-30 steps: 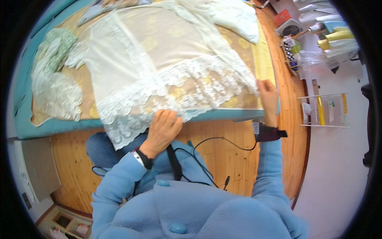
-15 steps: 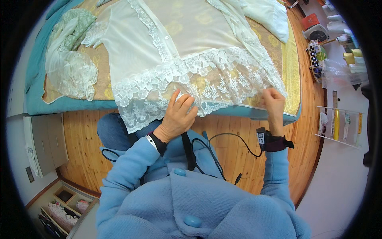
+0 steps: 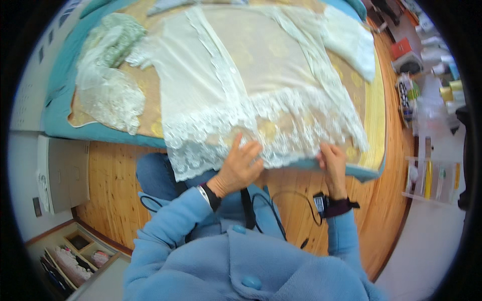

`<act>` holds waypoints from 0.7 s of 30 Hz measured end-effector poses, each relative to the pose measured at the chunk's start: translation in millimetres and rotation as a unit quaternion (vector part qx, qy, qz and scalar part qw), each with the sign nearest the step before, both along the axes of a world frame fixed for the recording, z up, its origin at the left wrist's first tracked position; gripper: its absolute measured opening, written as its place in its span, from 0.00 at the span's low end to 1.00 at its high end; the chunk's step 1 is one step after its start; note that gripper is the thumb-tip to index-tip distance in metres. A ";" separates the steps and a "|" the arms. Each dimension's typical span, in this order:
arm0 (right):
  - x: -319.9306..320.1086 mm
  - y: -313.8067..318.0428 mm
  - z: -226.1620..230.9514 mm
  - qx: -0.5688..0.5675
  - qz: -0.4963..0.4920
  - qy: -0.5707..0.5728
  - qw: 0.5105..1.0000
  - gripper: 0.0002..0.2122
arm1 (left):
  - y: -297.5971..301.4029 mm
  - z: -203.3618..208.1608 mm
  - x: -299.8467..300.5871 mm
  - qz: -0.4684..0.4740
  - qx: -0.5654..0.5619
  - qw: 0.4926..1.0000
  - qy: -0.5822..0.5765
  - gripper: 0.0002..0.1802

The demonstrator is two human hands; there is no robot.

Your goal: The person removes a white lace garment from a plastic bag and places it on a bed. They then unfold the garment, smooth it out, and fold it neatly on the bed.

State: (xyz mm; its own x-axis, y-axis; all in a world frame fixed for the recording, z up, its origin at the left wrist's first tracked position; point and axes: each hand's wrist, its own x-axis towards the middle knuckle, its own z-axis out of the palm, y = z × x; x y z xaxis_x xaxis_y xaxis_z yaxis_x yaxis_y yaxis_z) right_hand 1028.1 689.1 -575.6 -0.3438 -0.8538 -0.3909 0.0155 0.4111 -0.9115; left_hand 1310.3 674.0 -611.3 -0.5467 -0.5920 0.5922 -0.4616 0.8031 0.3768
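A sheer cream lace-trimmed blouse [image 3: 201, 75] lies spread on the bed, its wide floral lace hem hanging over the near edge. My left hand [image 3: 239, 165] rests on that hem near the middle, fingers spread and flat. To its right, my right hand [image 3: 333, 163] pinches the hem's lower edge between thumb and fingers. The front opening with its lace band runs up from the hem, left of centre. Some motion blur softens the lace pattern.
Another pale green and white lace garment [image 3: 113, 80] lies bunched at the left of the bed. A folded white cloth [image 3: 351, 45] is at the far right. A white cabinet [image 3: 65, 170] stands left, an open drawer [image 3: 83, 256] lower left, a wire rack [image 3: 432, 180] right. A black cable [image 3: 301, 193] hangs below my hands.
My right hand has moved left along the hem, away from the blouse's right corner and closer to my left hand. My left hand stays on the lace. The whole view has shifted.
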 end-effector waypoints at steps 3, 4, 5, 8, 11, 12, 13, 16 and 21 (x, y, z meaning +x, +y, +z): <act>-16.6 -4.7 -4.2 -0.075 -0.062 0.062 0.993 0.13 | -0.3 4.4 -2.6 0.009 -0.019 0.999 -0.049 0.04; -24.4 -6.1 -2.7 -0.093 -0.055 0.128 0.986 0.13 | 0.0 7.3 -4.1 -0.001 -0.012 0.999 -0.038 0.04; -30.2 -6.7 -1.5 -0.098 0.005 0.174 0.980 0.14 | -0.6 10.6 -4.8 -0.023 0.006 0.998 -0.056 0.05; -49.0 -9.4 13.8 -0.022 0.072 0.253 0.964 0.14 | -2.5 25.1 -7.8 -0.021 -0.014 0.992 -0.126 0.09; -67.4 -15.1 39.5 -0.054 0.029 0.385 0.921 0.14 | -4.0 45.0 -6.1 -0.102 0.105 0.986 -0.077 0.11; -73.8 -16.4 48.5 -0.109 0.016 0.375 0.921 0.12 | -7.4 51.2 -4.4 -0.122 0.099 0.986 -0.049 0.14; -79.2 -20.8 56.3 -0.147 0.007 0.424 0.894 0.10 | -11.8 57.4 -3.9 -0.123 0.094 0.987 -0.039 0.15; -89.7 -36.7 69.0 -0.256 -0.004 0.484 0.837 0.04 | -31.5 72.4 -0.1 -0.096 0.098 0.987 -0.086 0.19; -90.2 -51.7 71.4 -0.290 0.031 0.584 0.757 0.03 | -56.3 87.0 4.0 -0.034 0.125 0.983 -0.128 0.24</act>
State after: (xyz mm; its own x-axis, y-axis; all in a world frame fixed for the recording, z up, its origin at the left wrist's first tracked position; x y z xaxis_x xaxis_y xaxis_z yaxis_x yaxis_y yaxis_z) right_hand 937.9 637.4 -504.1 -0.1173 -0.7944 0.5959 -0.9439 -0.0973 -0.3156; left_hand 1314.2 617.7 -524.3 -0.7020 -0.6587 0.2710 -0.5151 0.7322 0.4456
